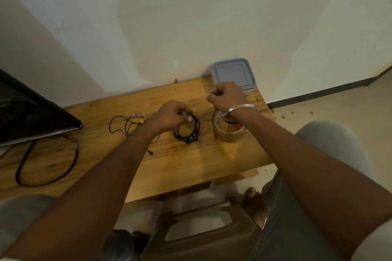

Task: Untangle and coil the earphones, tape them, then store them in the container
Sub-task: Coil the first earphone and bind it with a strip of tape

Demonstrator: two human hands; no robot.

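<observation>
A coil of black earphones [188, 131] hangs from my left hand [172, 116], which grips its top just above the wooden table [191, 161]. My right hand [226, 95] is raised with curled fingers that pinch a strip of clear tape, stretched toward the coil. A roll of clear tape [228, 131] sits under my right wrist. The square container [233, 74] with a grey-blue lid stands at the table's far right corner, lid on. Another thin earphone wire [127, 125] lies loose on the table to the left.
A dark monitor [31, 112] stands at the left with a thick black cable [48, 167] looping in front of it. A brown plastic chair [201, 233] sits below the table's front edge. Crumbs litter the floor at right.
</observation>
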